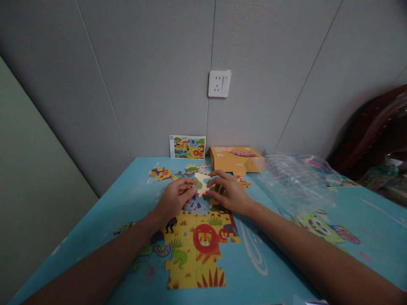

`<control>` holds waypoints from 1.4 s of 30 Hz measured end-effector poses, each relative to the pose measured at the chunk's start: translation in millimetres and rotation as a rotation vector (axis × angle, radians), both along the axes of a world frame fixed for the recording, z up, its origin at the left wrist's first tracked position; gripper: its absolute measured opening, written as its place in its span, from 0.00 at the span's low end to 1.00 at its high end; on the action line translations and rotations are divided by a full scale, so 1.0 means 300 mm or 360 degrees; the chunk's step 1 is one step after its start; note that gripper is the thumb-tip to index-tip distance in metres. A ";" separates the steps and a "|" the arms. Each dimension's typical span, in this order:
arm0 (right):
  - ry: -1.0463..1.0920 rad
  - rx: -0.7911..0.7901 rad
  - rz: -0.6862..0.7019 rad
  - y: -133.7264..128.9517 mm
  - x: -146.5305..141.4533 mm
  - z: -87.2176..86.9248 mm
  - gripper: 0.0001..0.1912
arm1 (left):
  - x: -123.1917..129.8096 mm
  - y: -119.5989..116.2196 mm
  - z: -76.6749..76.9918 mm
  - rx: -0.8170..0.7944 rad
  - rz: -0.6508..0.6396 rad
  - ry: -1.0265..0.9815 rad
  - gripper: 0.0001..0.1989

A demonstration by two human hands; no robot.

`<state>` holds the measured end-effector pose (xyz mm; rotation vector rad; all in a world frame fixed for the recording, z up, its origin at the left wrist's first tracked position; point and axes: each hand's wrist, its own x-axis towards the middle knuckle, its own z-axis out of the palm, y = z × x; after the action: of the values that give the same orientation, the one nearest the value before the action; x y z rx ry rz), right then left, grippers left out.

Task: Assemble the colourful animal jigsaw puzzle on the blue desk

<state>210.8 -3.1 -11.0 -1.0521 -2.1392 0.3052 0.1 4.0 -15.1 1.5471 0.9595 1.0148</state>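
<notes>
A cream, green and blue jigsaw puzzle piece is between my two hands, above the far end of a partly joined jigsaw puzzle. My left hand pinches the piece's left edge with thumb and fingers. On its right side, the curled fingers of my right hand grip it too. The joined puzzle shows a lion, a small lion, a green crocodile and a blue elephant on yellow ground. My fingers partly hide its upper part.
Loose puzzle pieces lie farther back. A picture card leans on the wall beside an orange box. Crumpled clear plastic lies to the right on the blue patterned tablecloth. A wall socket is above.
</notes>
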 end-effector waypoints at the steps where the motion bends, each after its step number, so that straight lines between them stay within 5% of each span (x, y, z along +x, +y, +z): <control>1: -0.0004 0.0000 0.0000 0.000 0.000 0.000 0.05 | 0.000 0.000 0.000 0.0002 0.0004 -0.0004 0.16; 18: 0.0032 0.0032 0.0071 0.000 -0.003 0.006 0.01 | 0.001 0.010 -0.020 0.0020 -0.0058 0.0003 0.16; 25: 0.0023 0.0007 -0.0165 0.017 0.016 0.013 0.03 | 0.004 0.009 -0.019 0.0015 -0.0119 0.0088 0.18; 28: 0.0049 0.0071 -0.0593 0.068 0.086 0.030 0.06 | -0.022 0.042 -0.011 0.0175 0.0132 0.0210 0.17; 31: -0.0187 -0.0110 -0.1098 0.124 0.178 0.040 0.11 | -0.088 0.101 0.006 0.0542 0.0610 0.0581 0.11; 35: -0.0321 -0.0253 -0.1241 0.163 0.257 0.024 0.12 | -0.197 0.186 0.010 0.0865 0.0991 0.1230 0.12; 38: -0.0415 -0.0309 -0.1285 0.168 0.265 -0.001 0.12 | -0.240 0.227 -0.023 0.0636 0.1125 0.1663 0.17; 42: -0.0535 -0.0326 -0.1280 0.169 0.254 -0.022 0.13 | -0.225 0.240 -0.073 0.0435 0.1180 0.1840 0.24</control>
<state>287.0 47.7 -17.6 -2.0895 -1.7833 -0.0492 -67.5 75.9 -37.1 2.0821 2.3951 0.6573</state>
